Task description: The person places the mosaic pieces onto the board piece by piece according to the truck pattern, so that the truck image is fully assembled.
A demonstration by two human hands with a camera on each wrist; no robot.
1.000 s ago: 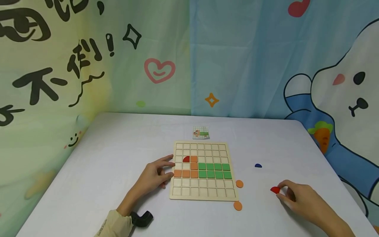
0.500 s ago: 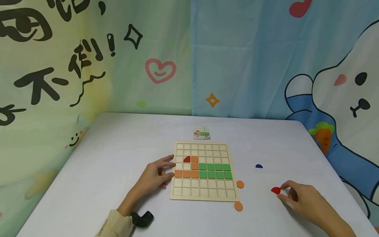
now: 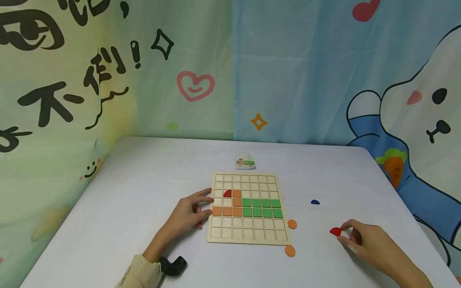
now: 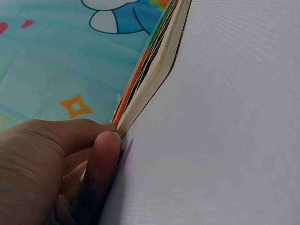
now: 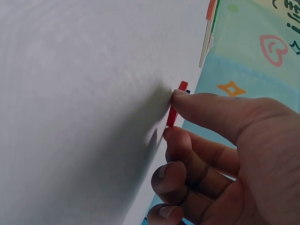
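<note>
A square wooden grid board (image 3: 248,236) lies on the table, with orange squares (image 3: 236,201), green squares (image 3: 261,208) and one red quarter-circle piece (image 3: 227,194) in its cells. My left hand (image 3: 189,212) rests its fingertips and thumb against the board's left edge, as the left wrist view also shows. To the right of the board, my right hand (image 3: 365,238) pinches a flat red piece (image 3: 335,231) with a curved edge between thumb and forefinger. In the right wrist view this red piece (image 5: 178,105) stays low at the table surface; its full outline is partly hidden by the fingers.
Two orange round pieces (image 3: 292,224) lie near the board's right edge. A dark blue half-circle (image 3: 315,202) lies farther right. Behind the board sits a small picture card (image 3: 245,161) with a grid pattern. A printed curtain (image 3: 288,80) hangs behind the table.
The view has shifted very slightly. Both hands, the board and the loose pieces keep their places, and the right hand still pinches the red piece.
</note>
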